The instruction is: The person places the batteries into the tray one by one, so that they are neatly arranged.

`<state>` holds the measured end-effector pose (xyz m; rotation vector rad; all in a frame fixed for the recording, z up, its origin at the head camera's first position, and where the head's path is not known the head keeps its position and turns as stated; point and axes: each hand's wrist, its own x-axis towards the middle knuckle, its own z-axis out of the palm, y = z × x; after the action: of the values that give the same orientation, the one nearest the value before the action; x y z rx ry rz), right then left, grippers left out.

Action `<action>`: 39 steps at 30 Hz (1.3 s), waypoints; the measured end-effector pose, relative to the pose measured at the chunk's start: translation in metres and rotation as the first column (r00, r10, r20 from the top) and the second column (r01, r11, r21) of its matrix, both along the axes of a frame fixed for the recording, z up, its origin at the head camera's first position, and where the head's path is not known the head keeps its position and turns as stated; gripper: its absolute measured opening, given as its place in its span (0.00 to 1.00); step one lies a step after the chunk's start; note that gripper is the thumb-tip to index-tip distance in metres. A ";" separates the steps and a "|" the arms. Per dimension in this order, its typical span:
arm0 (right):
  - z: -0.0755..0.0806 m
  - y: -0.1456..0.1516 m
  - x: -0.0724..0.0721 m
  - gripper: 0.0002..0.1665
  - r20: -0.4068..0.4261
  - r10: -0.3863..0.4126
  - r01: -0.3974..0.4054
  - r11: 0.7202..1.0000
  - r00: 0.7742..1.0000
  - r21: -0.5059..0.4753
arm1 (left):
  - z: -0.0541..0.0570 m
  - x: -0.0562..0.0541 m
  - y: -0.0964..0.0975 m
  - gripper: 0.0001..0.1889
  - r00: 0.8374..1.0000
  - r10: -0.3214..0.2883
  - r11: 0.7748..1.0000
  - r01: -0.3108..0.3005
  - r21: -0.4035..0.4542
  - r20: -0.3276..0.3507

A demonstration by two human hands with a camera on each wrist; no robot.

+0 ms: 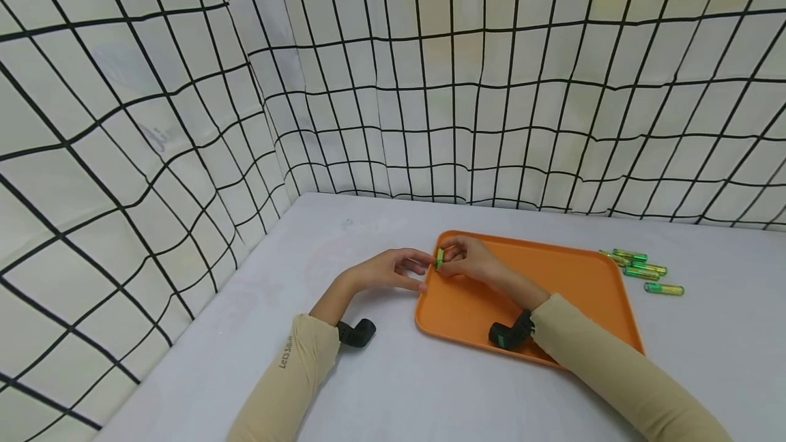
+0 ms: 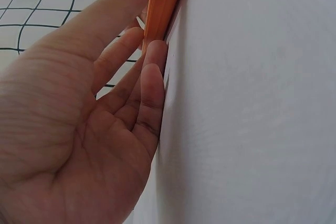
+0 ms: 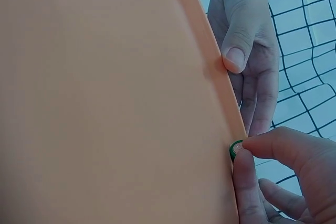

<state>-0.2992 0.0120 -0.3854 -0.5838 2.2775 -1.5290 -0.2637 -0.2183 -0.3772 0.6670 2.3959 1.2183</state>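
Note:
A green and yellow battery [image 1: 439,258] stands upright, pinched between the thumb and fingers of my right hand [image 1: 469,259], at the left edge of the orange tray [image 1: 552,271]. In the right wrist view, the end of the battery [image 3: 237,148] shows between the fingertips, close to the tray's rim [image 3: 223,72]. My left hand [image 1: 396,269] is just outside the same edge. Its fingers are loosely extended, and the thumb touches the rim in the left wrist view, with the other fingers beside the tray's outer wall [image 2: 161,9].
Several more green and yellow batteries [image 1: 643,271] lie on the white table [image 1: 381,387] by the tray's right edge, one a little apart [image 1: 664,288]. A white backdrop with a black net [image 1: 454,87] rises behind the table and along its left side.

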 end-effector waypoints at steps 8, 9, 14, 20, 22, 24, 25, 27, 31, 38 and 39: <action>0.000 -0.006 0.000 0.30 -0.002 -0.007 0.007 1.000 1.000 0.002 | 0.001 0.001 -0.002 0.29 1.000 0.001 1.000 -0.001 0.004 0.003; 0.000 -0.007 0.001 0.30 -0.002 -0.009 0.009 1.000 1.000 0.000 | 0.001 0.001 -0.002 0.29 1.000 0.002 1.000 -0.002 0.001 0.003; -0.002 -0.008 0.001 0.29 -0.003 -0.001 0.001 1.000 1.000 -0.007 | -0.001 0.000 -0.002 0.30 1.000 0.004 1.000 -0.004 -0.005 0.003; -0.004 -0.009 0.001 0.29 -0.008 -0.009 0.009 1.000 1.000 -0.012 | -0.002 0.000 -0.001 0.30 1.000 0.000 1.000 0.000 0.001 0.002; -0.003 -0.009 0.002 0.29 -0.006 -0.014 0.014 1.000 1.000 -0.013 | -0.002 0.001 0.000 0.30 1.000 0.004 1.000 -0.004 0.000 0.005; -0.003 -0.008 0.002 0.29 -0.009 -0.008 0.008 1.000 1.000 -0.013 | -0.002 0.001 0.000 0.30 1.000 0.009 1.000 -0.009 -0.003 0.009; -0.002 -0.007 0.003 0.30 -0.006 -0.008 0.008 1.000 1.000 -0.016 | -0.001 0.002 0.001 0.30 1.000 0.012 1.000 -0.012 -0.005 0.012; -0.002 -0.006 0.003 0.30 -0.004 -0.006 0.005 1.000 1.000 -0.020 | -0.001 0.002 0.001 0.30 1.000 0.013 1.000 -0.013 -0.005 0.015; -0.001 -0.004 0.003 0.32 -0.001 0.000 0.000 1.000 1.000 -0.028 | 0.000 0.002 0.002 0.30 1.000 0.011 1.000 -0.011 -0.006 0.013; 0.000 -0.004 0.001 0.32 0.023 0.007 -0.006 0.999 1.000 -0.050 | -0.001 -0.001 0.000 0.30 1.000 0.007 1.000 -0.007 -0.005 0.001; 0.001 -0.004 0.001 0.32 0.024 0.006 -0.005 0.999 1.000 -0.050 | -0.001 -0.001 0.000 0.30 1.000 0.008 1.000 -0.008 -0.006 -0.001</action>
<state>-0.2985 0.0077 -0.3848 -0.5814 2.2235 -1.5852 -0.2645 -0.2181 -0.3784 0.6574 2.4040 1.2135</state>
